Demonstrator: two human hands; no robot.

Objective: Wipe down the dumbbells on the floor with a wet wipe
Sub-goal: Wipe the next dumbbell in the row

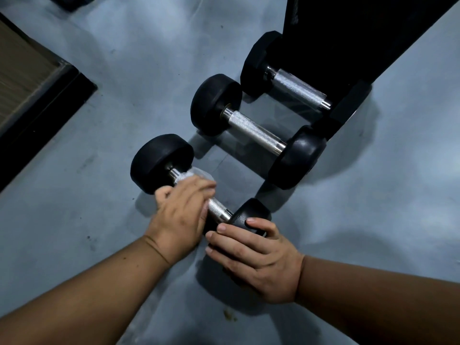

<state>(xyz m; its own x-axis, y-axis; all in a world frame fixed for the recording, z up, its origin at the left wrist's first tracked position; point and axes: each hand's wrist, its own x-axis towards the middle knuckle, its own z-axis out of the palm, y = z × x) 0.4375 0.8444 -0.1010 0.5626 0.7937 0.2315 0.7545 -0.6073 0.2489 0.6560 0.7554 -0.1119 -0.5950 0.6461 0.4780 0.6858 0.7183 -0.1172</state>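
A grey floor (99, 135) is carrying three dumbbells lying in a diagonal row. A dark bench frame (348, 33) is overhanging the far hex dumbbell (296, 87). The middle dumbbell (256, 131) is lying just beyond the near dumbbell (161, 163), apart from it. The right hand (256, 255) is grasping the near dumbbell's near-right head, fingers curled over its top. The left hand (184, 212) is closing around the knurled handle at its middle, pressing a wet wipe (199, 174) against it; the wipe is protruding on the far side of the fingers.
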